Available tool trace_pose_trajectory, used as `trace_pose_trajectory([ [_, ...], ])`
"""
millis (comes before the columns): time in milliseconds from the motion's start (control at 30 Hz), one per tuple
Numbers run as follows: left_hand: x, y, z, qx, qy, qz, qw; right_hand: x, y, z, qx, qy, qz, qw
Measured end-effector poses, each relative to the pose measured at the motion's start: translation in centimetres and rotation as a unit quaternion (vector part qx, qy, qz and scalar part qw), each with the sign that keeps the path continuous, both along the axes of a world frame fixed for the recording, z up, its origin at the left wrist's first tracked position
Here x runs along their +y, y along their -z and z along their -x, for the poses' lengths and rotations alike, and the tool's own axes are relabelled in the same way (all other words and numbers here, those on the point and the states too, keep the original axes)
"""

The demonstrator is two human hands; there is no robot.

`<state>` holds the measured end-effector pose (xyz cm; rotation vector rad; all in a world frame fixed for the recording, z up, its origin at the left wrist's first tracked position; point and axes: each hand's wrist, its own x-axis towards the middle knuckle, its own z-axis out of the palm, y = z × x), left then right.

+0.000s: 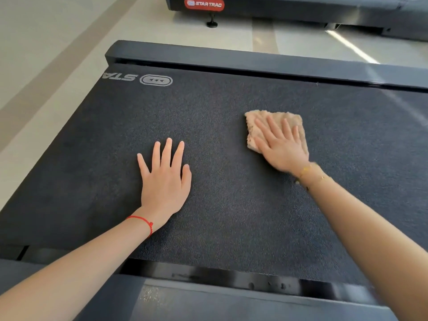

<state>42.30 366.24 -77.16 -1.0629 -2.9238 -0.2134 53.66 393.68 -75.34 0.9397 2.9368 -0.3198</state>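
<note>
**Cloth on treadmill belt, both hands flat**

Left hand (164,179): palm down mid-belt, fingers straight and spread, holding nothing. Right hand (281,147): fingers straight, pressing beige cloth (273,119) flat on treadmill belt (231,205), toward the far right edge. Second treadmill (289,8) beyond.

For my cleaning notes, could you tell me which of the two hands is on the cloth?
The right hand, laid flat, presses the beige cloth on the treadmill belt; the left hand, with a red string bracelet, rests directly on the belt.

Folded tan cloth (275,126) lies flat on treadmill belt (231,205).
</note>
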Motion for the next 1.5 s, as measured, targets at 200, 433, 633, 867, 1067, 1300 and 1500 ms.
trace_pose_trajectory([
  [200,0.2,0.0,0.0,0.005,-0.001,0.008,1.000,-1.1,-0.2,10.4,-0.013,-0.022,0.017,1.000],
  [433,0.2,-0.5,-0.2,0.007,-0.004,0.027,1.000,-3.9,1.0,11.2,0.029,-0.216,-0.013,0.976],
  [633,0.4,-0.4,-0.2,0.004,-0.011,0.039,0.999,2.9,0.1,17.2,-0.017,-0.058,0.002,0.998],
  [867,0.5,-0.5,-0.1,0.000,-0.011,0.031,0.999,-5.8,-0.1,23.9,-0.017,-0.168,0.006,0.986],
  [1067,0.3,-0.6,-0.1,-0.002,-0.012,0.030,0.999,-5.4,-0.1,21.4,-0.006,-0.177,-0.008,0.984],
  [1300,0.4,-0.6,-0.1,-0.004,-0.012,0.020,1.000,5.6,-0.4,10.1,-0.014,0.029,0.006,0.999],
  [1500,0.3,-0.3,-0.1,-0.002,-0.011,0.009,1.000,1.0,-0.3,7.9,-0.015,0.008,0.001,1.000],
])
